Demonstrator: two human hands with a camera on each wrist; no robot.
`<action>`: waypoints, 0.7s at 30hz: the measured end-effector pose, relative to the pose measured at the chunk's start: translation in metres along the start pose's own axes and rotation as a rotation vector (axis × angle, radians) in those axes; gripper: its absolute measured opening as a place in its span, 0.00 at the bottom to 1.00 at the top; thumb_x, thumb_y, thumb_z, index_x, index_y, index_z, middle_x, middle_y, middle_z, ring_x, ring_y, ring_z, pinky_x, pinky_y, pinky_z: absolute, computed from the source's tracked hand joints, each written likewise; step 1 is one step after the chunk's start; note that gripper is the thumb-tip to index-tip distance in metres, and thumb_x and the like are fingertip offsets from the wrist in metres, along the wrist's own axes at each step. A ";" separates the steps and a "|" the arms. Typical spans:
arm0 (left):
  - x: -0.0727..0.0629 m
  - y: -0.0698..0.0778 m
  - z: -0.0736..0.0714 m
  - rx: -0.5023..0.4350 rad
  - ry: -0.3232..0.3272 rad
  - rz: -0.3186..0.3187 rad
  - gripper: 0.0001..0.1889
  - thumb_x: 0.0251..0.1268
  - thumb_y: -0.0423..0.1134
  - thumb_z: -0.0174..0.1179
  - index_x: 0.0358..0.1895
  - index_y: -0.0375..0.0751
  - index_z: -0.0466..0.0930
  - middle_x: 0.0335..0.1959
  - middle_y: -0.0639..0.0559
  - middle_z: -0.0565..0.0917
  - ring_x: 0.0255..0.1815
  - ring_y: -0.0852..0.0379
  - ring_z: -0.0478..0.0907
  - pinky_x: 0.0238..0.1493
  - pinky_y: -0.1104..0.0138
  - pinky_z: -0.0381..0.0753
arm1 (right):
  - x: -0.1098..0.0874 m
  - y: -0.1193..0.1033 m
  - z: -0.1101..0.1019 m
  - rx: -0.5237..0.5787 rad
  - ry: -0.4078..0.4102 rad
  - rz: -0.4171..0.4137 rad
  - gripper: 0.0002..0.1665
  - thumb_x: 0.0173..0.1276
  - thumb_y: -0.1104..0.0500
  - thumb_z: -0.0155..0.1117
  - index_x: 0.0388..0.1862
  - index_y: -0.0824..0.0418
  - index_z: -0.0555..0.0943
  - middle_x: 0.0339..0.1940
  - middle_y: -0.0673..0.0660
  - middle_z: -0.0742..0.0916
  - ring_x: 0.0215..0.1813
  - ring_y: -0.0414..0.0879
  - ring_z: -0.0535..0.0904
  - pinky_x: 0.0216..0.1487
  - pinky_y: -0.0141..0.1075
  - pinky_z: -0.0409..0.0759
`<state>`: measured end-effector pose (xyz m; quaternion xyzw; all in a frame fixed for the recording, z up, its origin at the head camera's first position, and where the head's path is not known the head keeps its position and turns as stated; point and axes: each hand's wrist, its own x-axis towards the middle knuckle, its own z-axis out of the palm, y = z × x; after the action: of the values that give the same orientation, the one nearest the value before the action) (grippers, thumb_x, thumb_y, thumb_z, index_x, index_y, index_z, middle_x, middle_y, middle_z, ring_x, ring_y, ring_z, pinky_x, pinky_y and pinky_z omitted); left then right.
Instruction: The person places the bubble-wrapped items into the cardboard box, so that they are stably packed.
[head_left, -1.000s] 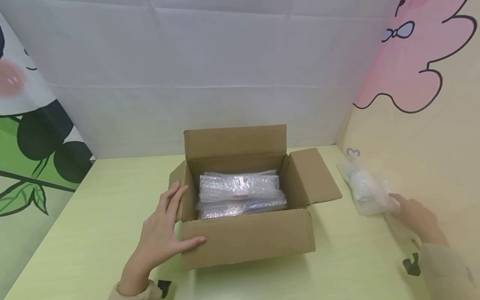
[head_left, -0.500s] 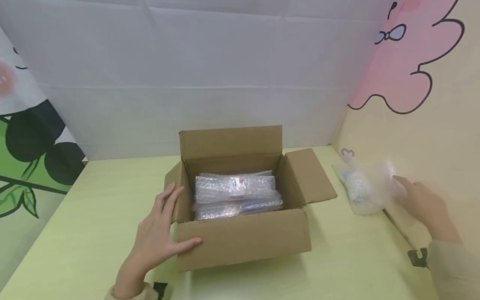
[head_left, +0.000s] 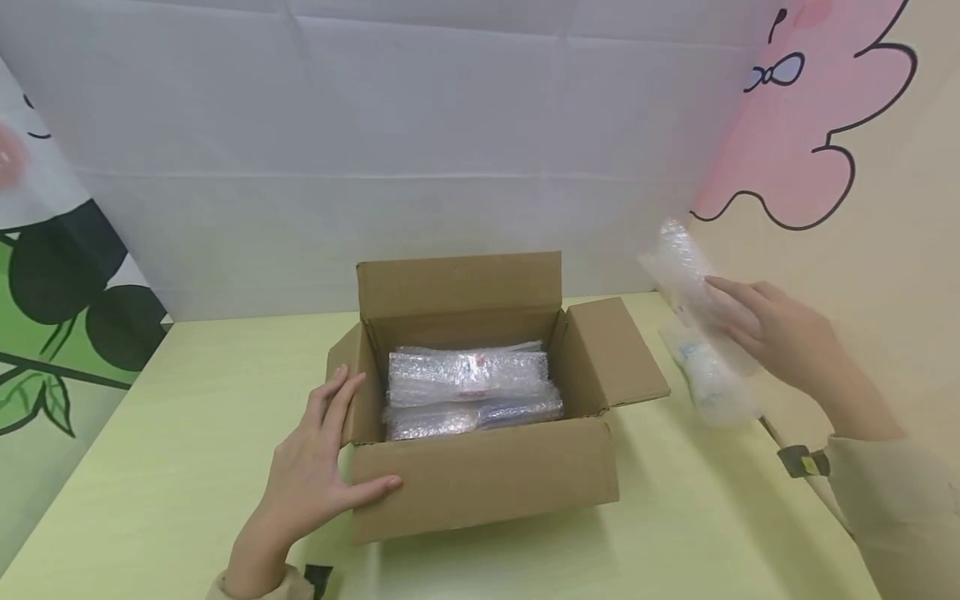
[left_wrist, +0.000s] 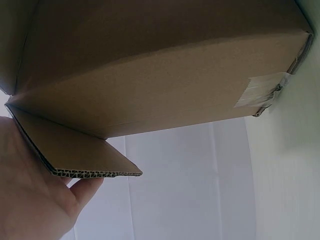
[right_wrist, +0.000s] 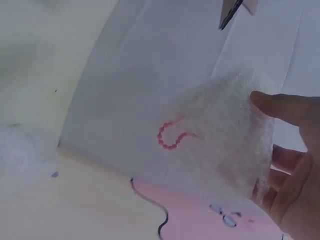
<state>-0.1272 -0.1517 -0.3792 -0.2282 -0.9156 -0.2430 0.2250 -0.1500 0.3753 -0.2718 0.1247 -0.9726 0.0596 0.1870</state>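
Observation:
A cardboard box (head_left: pixel 486 479) stands with its flaps spread; inside lie bubble-wrapped packages (head_left: pixel 468 375). My left hand (head_left: pixel 311 479) rests at its front left corner, fingers fairly straight along the left flap (left_wrist: pixel 70 142) and thumb on the front flap. Up at the right, my right hand (head_left: pixel 795 350) pinches a clear bubble-wrap pouch (head_left: pixel 686 271) between thumb and fingers. In the right wrist view a pink beaded string (right_wrist: pixel 170 146) shows through this pouch (right_wrist: pixel 225 135). Another bubble-wrap package (head_left: pixel 708 379) lies on the table below, partly hidden behind the raised pouch.
The pale green table (head_left: pixel 202 417) meets a white cloth backdrop (head_left: pixel 442 150) behind the box. A patterned panel with a pink cartoon figure (head_left: pixel 795 142) rises along the right side. Another printed panel (head_left: pixel 60 275) borders the left.
My right hand has lifted one bubble-wrap pouch off the right side of the table, up and toward the box. The other package stayed there. My left hand keeps its place on the box.

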 end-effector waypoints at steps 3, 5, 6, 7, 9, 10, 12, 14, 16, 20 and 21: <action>0.000 0.000 0.000 0.000 0.000 0.000 0.63 0.30 0.65 0.75 0.75 0.47 0.55 0.73 0.41 0.60 0.30 0.60 0.69 0.18 0.74 0.60 | 0.015 -0.027 -0.002 0.047 0.064 -0.160 0.33 0.62 0.63 0.67 0.67 0.54 0.72 0.48 0.61 0.83 0.44 0.56 0.81 0.37 0.54 0.78; 0.000 0.000 0.000 -0.002 0.000 0.000 0.63 0.30 0.66 0.75 0.75 0.47 0.55 0.73 0.41 0.60 0.30 0.60 0.69 0.18 0.74 0.60 | 0.025 -0.045 -0.002 0.072 0.091 -0.275 0.34 0.59 0.65 0.69 0.66 0.53 0.73 0.47 0.58 0.84 0.39 0.51 0.81 0.35 0.49 0.79; 0.000 0.000 0.000 -0.002 0.000 0.000 0.63 0.30 0.66 0.74 0.76 0.47 0.55 0.73 0.41 0.60 0.30 0.60 0.69 0.18 0.74 0.60 | 0.029 -0.054 -0.002 0.081 0.101 -0.330 0.35 0.58 0.65 0.70 0.65 0.53 0.74 0.47 0.57 0.84 0.37 0.50 0.82 0.34 0.47 0.79; 0.000 0.000 0.000 -0.003 -0.001 0.001 0.63 0.30 0.66 0.74 0.76 0.47 0.54 0.73 0.41 0.60 0.30 0.59 0.69 0.19 0.74 0.60 | 0.034 -0.062 -0.002 0.089 0.110 -0.383 0.35 0.57 0.65 0.71 0.65 0.52 0.75 0.47 0.56 0.84 0.34 0.47 0.81 0.32 0.44 0.78; 0.000 -0.001 0.001 -0.004 -0.003 -0.001 0.63 0.31 0.66 0.74 0.76 0.47 0.54 0.74 0.41 0.60 0.30 0.60 0.69 0.19 0.74 0.60 | 0.043 -0.077 -0.001 0.103 0.118 -0.477 0.35 0.56 0.66 0.72 0.64 0.52 0.75 0.46 0.54 0.84 0.32 0.44 0.80 0.30 0.41 0.78; 0.000 -0.001 0.001 -0.005 -0.004 -0.002 0.63 0.31 0.66 0.74 0.76 0.47 0.54 0.74 0.42 0.60 0.30 0.60 0.69 0.19 0.74 0.60 | 0.047 -0.084 -0.002 0.111 0.122 -0.516 0.36 0.54 0.66 0.72 0.64 0.52 0.76 0.47 0.53 0.85 0.33 0.43 0.81 0.30 0.39 0.78; 0.000 -0.001 0.002 -0.005 -0.006 -0.003 0.63 0.31 0.67 0.74 0.76 0.47 0.54 0.74 0.42 0.59 0.30 0.60 0.69 0.18 0.74 0.60 | 0.054 -0.098 -0.004 0.121 0.117 -0.576 0.36 0.54 0.67 0.73 0.63 0.52 0.76 0.48 0.52 0.85 0.34 0.42 0.82 0.30 0.37 0.79; 0.000 -0.001 0.002 -0.005 -0.008 -0.004 0.63 0.31 0.67 0.74 0.76 0.48 0.54 0.74 0.42 0.59 0.29 0.60 0.68 0.18 0.74 0.60 | 0.061 -0.110 -0.005 0.116 0.102 -0.612 0.37 0.54 0.68 0.73 0.63 0.51 0.76 0.48 0.51 0.85 0.35 0.42 0.82 0.30 0.36 0.79; 0.000 -0.001 0.002 -0.004 -0.007 -0.004 0.63 0.31 0.67 0.74 0.76 0.48 0.54 0.74 0.41 0.59 0.29 0.60 0.68 0.18 0.74 0.60 | 0.067 -0.122 -0.007 0.111 0.065 -0.637 0.36 0.55 0.68 0.72 0.64 0.50 0.76 0.47 0.51 0.85 0.34 0.42 0.82 0.31 0.36 0.79; 0.001 -0.002 0.001 -0.002 -0.003 -0.001 0.63 0.30 0.67 0.74 0.76 0.47 0.54 0.74 0.41 0.60 0.29 0.60 0.67 0.18 0.74 0.60 | 0.078 -0.147 -0.008 0.094 -0.043 -0.674 0.34 0.59 0.63 0.71 0.64 0.47 0.75 0.48 0.49 0.85 0.33 0.41 0.82 0.29 0.32 0.77; 0.001 -0.002 0.001 -0.001 -0.002 0.001 0.63 0.30 0.68 0.73 0.76 0.47 0.54 0.74 0.41 0.60 0.29 0.61 0.66 0.18 0.74 0.60 | 0.080 -0.153 -0.007 0.102 -0.075 -0.687 0.33 0.60 0.62 0.71 0.65 0.46 0.75 0.48 0.48 0.85 0.33 0.41 0.82 0.28 0.31 0.76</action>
<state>-0.1290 -0.1523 -0.3801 -0.2289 -0.9156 -0.2432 0.2238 -0.1791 0.2120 -0.2247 0.4559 -0.8758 0.0369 0.1539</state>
